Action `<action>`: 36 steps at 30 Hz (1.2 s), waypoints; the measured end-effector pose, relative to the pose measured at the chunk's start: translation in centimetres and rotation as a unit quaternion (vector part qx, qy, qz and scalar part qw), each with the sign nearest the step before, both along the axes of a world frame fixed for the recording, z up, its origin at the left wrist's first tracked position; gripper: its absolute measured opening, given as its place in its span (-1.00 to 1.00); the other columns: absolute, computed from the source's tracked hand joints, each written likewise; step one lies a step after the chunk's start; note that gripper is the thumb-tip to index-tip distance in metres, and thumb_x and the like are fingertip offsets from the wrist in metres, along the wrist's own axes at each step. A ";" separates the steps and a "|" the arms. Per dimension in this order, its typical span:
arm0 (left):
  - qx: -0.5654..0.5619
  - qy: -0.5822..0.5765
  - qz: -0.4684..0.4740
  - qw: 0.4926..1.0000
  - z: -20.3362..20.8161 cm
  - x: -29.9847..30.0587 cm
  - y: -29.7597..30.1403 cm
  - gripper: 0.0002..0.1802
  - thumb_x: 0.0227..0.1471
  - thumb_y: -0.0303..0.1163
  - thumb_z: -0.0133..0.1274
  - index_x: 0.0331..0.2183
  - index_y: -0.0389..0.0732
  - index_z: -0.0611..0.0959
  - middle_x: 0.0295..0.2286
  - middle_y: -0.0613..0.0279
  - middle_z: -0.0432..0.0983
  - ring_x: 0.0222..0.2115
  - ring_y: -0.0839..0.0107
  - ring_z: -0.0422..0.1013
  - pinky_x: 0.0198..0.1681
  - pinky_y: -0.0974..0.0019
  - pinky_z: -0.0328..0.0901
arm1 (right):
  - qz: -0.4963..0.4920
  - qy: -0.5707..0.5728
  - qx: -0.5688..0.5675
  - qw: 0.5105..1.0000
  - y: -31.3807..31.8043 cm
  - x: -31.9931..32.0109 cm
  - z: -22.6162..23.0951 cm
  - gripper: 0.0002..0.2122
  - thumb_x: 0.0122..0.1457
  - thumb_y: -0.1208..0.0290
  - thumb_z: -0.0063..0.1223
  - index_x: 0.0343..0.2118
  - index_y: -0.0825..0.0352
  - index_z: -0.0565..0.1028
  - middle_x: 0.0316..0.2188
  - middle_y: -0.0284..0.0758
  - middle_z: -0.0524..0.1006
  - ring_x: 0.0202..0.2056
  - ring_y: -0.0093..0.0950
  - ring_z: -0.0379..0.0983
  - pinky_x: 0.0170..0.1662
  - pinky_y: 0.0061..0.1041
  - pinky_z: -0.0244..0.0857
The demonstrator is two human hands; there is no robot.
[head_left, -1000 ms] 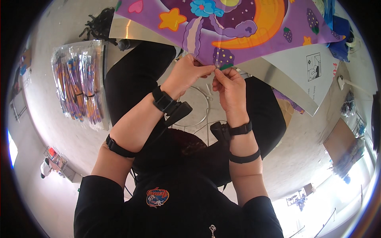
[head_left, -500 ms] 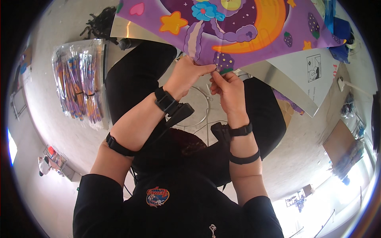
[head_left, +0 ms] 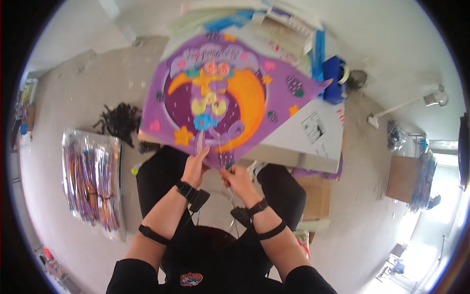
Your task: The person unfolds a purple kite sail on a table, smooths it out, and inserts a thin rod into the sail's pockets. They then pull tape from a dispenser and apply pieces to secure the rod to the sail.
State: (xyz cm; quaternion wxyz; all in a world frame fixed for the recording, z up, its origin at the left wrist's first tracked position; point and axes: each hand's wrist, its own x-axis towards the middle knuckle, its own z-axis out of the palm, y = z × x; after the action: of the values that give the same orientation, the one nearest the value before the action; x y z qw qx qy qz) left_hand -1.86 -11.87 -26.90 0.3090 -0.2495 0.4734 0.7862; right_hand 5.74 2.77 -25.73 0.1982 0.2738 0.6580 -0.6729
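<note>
A purple diamond-shaped printed sheet (head_left: 252,105), with an orange moon, stars and flowers on it, spreads out in front of me over a white board. At its near edge my left hand (head_left: 196,167) has its thumb on top, and its other fingers are hidden below the sheet. Just to the right, my right hand (head_left: 240,182) pinches the sheet's near corner between thumb and curled fingers. Both hands are above my knees. Black straps with small black devices are on both forearms.
A white board (head_left: 289,132) lies under the sheet, and a blue container (head_left: 335,81) stands at its right corner. On the floor at left are a clear bag of colourful bundles (head_left: 95,183) and a black tangled heap (head_left: 119,122). An open cardboard box (head_left: 316,196) sits by my right knee.
My view has lifted, so the whole sheet and the board behind it now show. My hands appear lower and a little farther apart, both still at the near corner of the sheet.
</note>
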 end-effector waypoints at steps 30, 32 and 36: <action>0.283 0.245 -0.060 0.925 24.6 -4.8 0.5 -0.58 0.20 -0.11 -0.12 -0.08 -0.25 0.44 -0.14 0.01 0.48 -0.06 0.12 0.38 0.07 0.09 0.22 | -0.236 0.333 -0.096 0.908 18.2 2.3 28.9 -0.82 0.19 0.37 -0.03 -0.50 0.33 0.44 -0.51 -0.30 0.47 -0.44 -0.42 0.45 -0.29 -0.35 0.40; 0.279 0.234 -0.043 0.930 19.8 -9.4 2.3 -0.57 0.21 -0.10 -0.13 -0.05 -0.23 0.40 -0.12 0.03 0.45 -0.04 0.16 0.37 0.06 0.11 0.22 | -0.220 0.321 -0.055 0.920 19.1 -3.6 26.4 -0.81 0.19 0.31 -0.01 -0.41 0.35 0.48 -0.46 -0.26 0.51 -0.36 -0.37 0.48 -0.20 -0.33 0.38; 0.125 0.219 0.056 0.966 11.6 -14.9 6.3 -0.43 0.22 -0.01 -0.18 0.05 -0.26 0.26 0.01 -0.05 0.29 0.07 0.16 0.25 0.03 0.15 0.19 | -0.057 0.314 0.381 0.868 17.0 -7.4 21.4 -0.73 0.14 0.25 0.04 -0.23 0.37 0.46 -0.29 -0.13 0.52 -0.20 -0.20 0.48 -0.15 -0.32 0.35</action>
State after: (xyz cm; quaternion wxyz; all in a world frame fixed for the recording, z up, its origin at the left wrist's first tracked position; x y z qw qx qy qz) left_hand -16.80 -5.60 -15.29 0.1820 -0.0568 0.4127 0.8907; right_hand -1.67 19.75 -4.33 -0.1772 0.1396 0.8740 -0.4305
